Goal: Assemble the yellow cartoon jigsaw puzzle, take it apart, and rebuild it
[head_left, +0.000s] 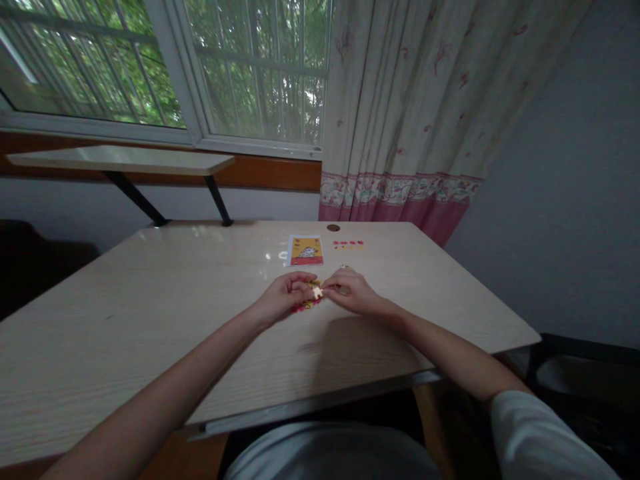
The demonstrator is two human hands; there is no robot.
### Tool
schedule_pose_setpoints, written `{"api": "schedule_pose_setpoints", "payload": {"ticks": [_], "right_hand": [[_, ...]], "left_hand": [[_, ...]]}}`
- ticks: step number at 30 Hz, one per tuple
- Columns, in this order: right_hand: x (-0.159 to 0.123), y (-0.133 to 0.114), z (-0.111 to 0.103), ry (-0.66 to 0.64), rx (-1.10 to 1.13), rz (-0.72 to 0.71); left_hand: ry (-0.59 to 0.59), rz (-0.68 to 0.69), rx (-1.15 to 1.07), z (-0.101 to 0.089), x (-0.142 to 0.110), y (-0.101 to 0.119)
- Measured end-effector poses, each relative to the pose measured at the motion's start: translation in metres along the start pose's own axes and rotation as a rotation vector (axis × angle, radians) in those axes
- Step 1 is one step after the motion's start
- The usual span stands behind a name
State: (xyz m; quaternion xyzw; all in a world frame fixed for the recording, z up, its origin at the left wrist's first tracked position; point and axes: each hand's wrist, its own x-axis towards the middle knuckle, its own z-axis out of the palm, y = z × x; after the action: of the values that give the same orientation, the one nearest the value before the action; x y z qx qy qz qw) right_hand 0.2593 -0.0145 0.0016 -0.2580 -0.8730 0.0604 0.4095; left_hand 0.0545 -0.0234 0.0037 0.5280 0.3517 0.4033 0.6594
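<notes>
A small pale jigsaw puzzle piece (pixel 318 293) is between my two hands over the middle of the desk. The thumb and fingers of my left hand (pixel 286 293) pinch its left side. At its right edge, the fingertips of my right hand (pixel 354 293) are closed on it too. Red and yellow puzzle pieces (pixel 301 308) lie beneath and beside my left fingers, partly hidden by them. Just beyond the right hand, a small pale piece (pixel 345 267) shows in part.
A picture card (pixel 306 251) with a white dog-like figure lies behind the hands. To its right are short rows of red and yellow pieces (pixel 349 243). A round dark desk grommet (pixel 333 228) is near the back edge, and a raised shelf (pixel 125 159) stands at back left.
</notes>
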Motion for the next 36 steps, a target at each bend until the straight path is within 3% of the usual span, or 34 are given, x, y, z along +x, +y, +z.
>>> {"api": "schedule_pose_setpoints", "payload": {"ticks": [8, 11, 16, 26, 36], "right_hand": [[0.002, -0.002, -0.002, -0.042, -0.009, -0.011], [0.002, -0.006, -0.001, 0.022, -0.039, 0.015], [0.001, -0.007, 0.001, 0.120, -0.080, 0.048], [0.000, -0.008, 0.010, 0.134, -0.204, 0.035], [0.000, -0.008, 0.004, 0.112, -0.266, -0.046]], "left_hand": [[-0.023, -0.032, 0.041, 0.002, -0.001, 0.003], [-0.034, -0.034, 0.028, 0.002, 0.000, 0.000], [0.050, -0.023, -0.034, 0.004, 0.001, 0.004], [0.011, -0.068, -0.034, 0.008, -0.003, 0.009], [0.088, -0.100, -0.036, 0.013, -0.005, 0.014]]}}
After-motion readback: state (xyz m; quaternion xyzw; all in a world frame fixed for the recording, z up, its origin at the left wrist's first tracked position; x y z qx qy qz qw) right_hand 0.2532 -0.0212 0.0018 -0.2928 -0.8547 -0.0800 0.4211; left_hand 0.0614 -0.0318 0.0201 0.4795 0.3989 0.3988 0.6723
